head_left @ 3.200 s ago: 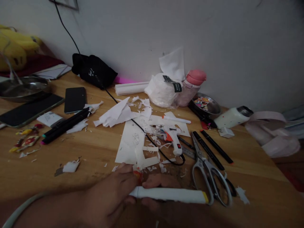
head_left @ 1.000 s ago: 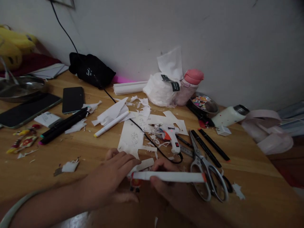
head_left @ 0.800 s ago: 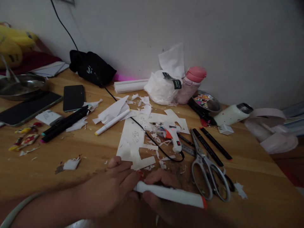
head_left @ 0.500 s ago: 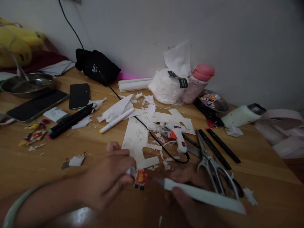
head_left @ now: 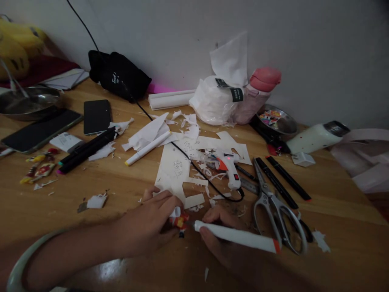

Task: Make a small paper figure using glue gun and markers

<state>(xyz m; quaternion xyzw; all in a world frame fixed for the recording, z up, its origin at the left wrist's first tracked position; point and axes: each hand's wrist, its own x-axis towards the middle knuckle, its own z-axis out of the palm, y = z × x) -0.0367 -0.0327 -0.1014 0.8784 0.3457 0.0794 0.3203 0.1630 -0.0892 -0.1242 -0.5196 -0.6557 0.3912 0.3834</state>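
Observation:
In the head view, my right hand (head_left: 219,229) is closed around a white marker (head_left: 240,236) with an orange end. Its tip reaches a small red-and-yellow figure (head_left: 181,221) with dark blue feet; whether it touches cannot be made out. Pressed against that figure is my closed left hand (head_left: 152,217), whose fingers partly cover it. A small white cap (head_left: 175,211) also pokes out from between these fingers. Just beyond the hands lies a cut sheet of white paper (head_left: 170,172) with handwriting on it.
Silver scissors (head_left: 267,202) and black markers (head_left: 288,178) lie at the right. A white glue gun (head_left: 232,172) with a black cord rests amid paper scraps. Phones (head_left: 97,117), a metal bowl (head_left: 33,103) and a tissue roll (head_left: 212,101) stand farther back.
The marker in my right hand has moved left, bringing its tip to the figure. My left fingers now cover more of the figure. The view has shifted slightly.

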